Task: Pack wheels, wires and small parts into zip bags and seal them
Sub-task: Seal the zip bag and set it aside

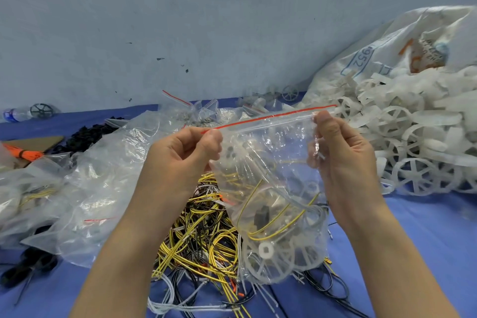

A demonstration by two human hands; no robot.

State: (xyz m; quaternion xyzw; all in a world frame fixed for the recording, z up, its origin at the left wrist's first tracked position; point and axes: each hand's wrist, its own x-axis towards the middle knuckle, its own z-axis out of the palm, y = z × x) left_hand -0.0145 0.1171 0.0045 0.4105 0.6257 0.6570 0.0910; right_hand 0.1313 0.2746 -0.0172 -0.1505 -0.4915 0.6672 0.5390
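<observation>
Bright, even, soft-shadowed light fills the wide-angle view, glare glints on the clear bag (271, 162), and the edges bend and blur slightly.

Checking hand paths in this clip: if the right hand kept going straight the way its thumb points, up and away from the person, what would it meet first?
Probably the heap of white wheels spilling from the sack. The right hand pinches the zip bag just in front of that heap, though depth between them is unclear.
</observation>
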